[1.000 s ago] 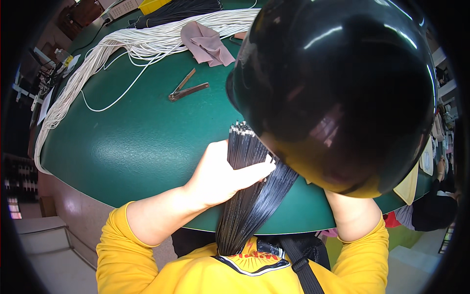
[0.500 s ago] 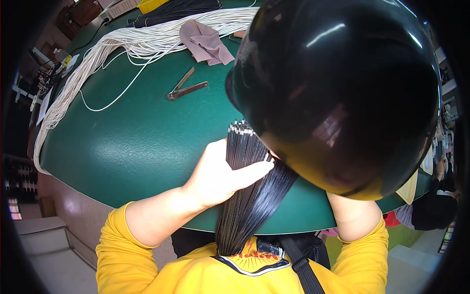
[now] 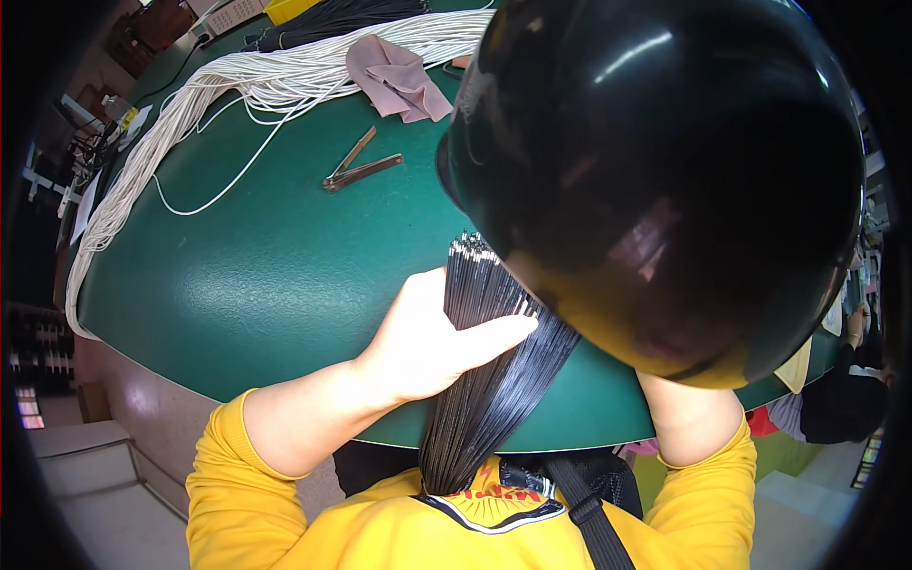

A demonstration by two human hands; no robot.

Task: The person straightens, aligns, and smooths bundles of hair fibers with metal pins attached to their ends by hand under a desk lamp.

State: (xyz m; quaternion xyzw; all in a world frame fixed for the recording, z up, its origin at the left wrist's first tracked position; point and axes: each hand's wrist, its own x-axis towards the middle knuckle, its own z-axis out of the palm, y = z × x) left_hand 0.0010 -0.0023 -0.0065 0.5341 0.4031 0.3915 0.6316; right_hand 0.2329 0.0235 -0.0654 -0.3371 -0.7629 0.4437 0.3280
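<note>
A thick bundle of thin black wires point(image 3: 494, 380) with pale and silvery tips stands up from my lap to the table edge. My left hand point(image 3: 427, 332) is closed around its upper part, thumb across the front. A large glossy black dome point(image 3: 655, 180) covers the right half of the view and overlaps the bundle's right side. My right forearm point(image 3: 686, 413) goes in under the dome, which hides that hand and its fingers. Beyond the bundle lies a V-shaped brown metal hand tool point(image 3: 361, 169), spread apart on the green table point(image 3: 256, 275).
A long hank of white cable point(image 3: 228, 84) curves along the table's far and left edges. On it rests a crumpled mauve cloth point(image 3: 397, 78). More black wires point(image 3: 332, 21) lie behind, near a yellow container point(image 3: 288, 9). Another person point(image 3: 845, 404) sits at the far right.
The wire bundle and my left hand have shifted very slightly right. My left hand keeps its grip. The dome's edge has moved a little to the right.
</note>
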